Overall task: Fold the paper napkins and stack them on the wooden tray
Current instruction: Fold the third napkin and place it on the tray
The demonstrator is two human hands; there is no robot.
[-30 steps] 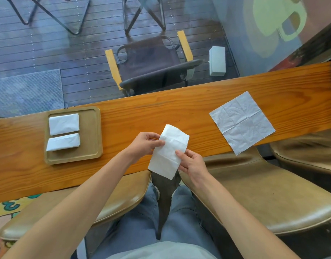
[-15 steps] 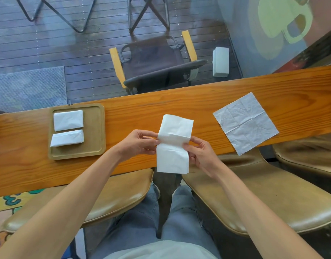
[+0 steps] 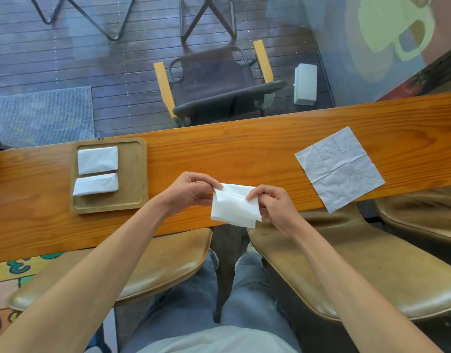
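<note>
I hold a white paper napkin point(image 3: 233, 208) above the near edge of the wooden counter point(image 3: 245, 146). Its top half is bent down over the lower half. My left hand point(image 3: 187, 191) pinches its upper left corner, and my right hand point(image 3: 271, 202) pinches the fold on the right side. A wooden tray point(image 3: 134, 174) lies on the counter to the left, holding two folded napkins, one at the back point(image 3: 97, 159) and one in front point(image 3: 96, 184). An unfolded creased napkin point(image 3: 339, 168) lies flat on the counter to the right, one corner over the near edge.
Two tan padded stools stand under the counter's near edge, one on the left point(image 3: 153, 268) and one on the right point(image 3: 334, 263), with my legs between them. Beyond the counter, behind glass, are a dark folding chair point(image 3: 214, 82) and a decked floor.
The napkin's top half has come down over the lower half, making it shorter. Both hands shifted up to its top corners. The view moved slightly.
</note>
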